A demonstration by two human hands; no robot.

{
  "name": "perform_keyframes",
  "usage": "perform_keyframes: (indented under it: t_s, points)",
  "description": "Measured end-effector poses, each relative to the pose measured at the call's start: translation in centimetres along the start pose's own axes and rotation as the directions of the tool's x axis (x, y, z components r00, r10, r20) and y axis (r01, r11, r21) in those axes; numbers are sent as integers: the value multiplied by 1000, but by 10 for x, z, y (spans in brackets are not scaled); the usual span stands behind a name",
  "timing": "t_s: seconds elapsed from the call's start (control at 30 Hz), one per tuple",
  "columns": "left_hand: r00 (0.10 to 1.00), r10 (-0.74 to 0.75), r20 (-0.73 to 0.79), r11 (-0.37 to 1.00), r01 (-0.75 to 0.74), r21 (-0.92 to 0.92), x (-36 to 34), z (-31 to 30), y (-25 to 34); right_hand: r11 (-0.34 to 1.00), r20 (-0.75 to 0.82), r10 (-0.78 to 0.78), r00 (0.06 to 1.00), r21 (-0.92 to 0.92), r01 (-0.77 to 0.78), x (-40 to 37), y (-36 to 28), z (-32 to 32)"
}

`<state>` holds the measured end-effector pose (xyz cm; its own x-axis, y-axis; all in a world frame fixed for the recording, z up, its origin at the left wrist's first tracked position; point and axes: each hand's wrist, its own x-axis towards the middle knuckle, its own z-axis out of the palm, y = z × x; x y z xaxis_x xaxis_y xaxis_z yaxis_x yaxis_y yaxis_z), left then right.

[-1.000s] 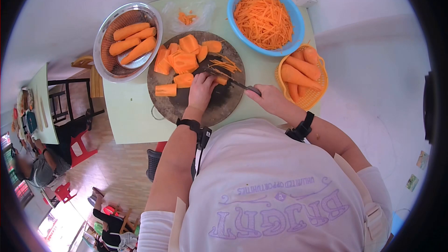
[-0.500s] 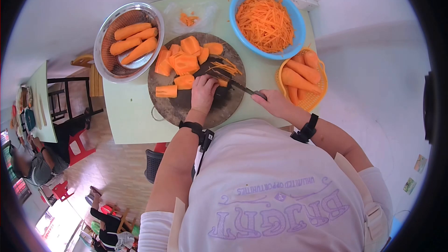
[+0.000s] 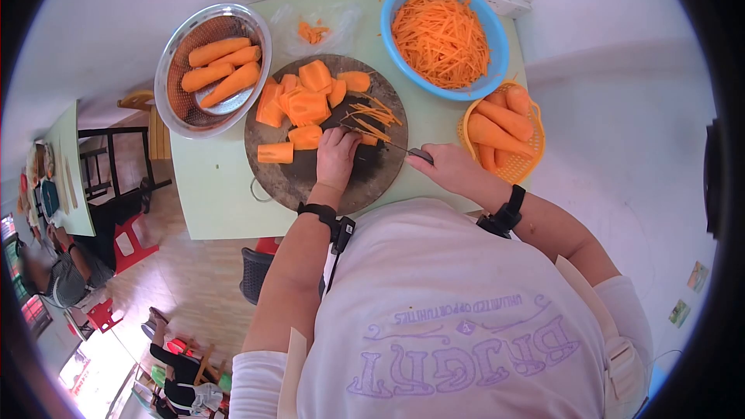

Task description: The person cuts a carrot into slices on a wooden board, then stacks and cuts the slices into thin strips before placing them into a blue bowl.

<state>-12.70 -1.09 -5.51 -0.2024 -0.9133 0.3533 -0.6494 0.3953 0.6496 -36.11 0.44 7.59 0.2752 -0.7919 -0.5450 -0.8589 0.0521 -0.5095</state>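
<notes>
On the round dark cutting board (image 3: 272, 182), my left hand (image 3: 337, 157) has its fingertips curled down on a small piece of carrot (image 3: 368, 140). A knife (image 3: 420, 155) is gripped by its black handle in my right hand (image 3: 452, 168). Its blade points left and lies against the carrot by my left fingertips, seen nearly edge-on. Thin carrot strips (image 3: 375, 113) are scattered just beyond the blade. Several thick carrot chunks (image 3: 307, 107) are heaped on the board's far left, and two more pieces lie beside my left hand.
A blue basin (image 3: 500, 39) of shredded carrot stands at the back right, near a yellow basket (image 3: 464, 133) of whole carrots. A metal colander (image 3: 166, 70) with peeled carrots is at left. Carrot scraps sit on a plastic bag (image 3: 347, 25). Other people are in the lower left background.
My right hand has shifted slightly left and up, and the knife blade has turned to look thinner from above. The left hand stays nearly in place on the carrot.
</notes>
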Motion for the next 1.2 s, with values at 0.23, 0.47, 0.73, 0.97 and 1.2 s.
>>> perform_keyframes:
  t_s: [0.23,0.47,0.73,0.97,1.2]
  points:
    - [1000,-7,-6,1000,7,8,0,1,0,997,19,13,1000,-71,-11,8,0,6]
    - [1000,1,-26,1000,-1,3,-1,1,-2,998,-61,0,998,67,4,18,15,25]
    - [1000,-26,-14,1000,26,-2,-2,2,-2,1000,-19,-7,1000,28,7,6,5,10]
    - [999,-39,3,999,38,8,-2,0,-1,999,-4,10,1000,-42,-10,5,-3,3]
    - [998,-61,-14,998,62,12,-3,3,-2,998,25,28,999,-50,-26,20,-5,13]
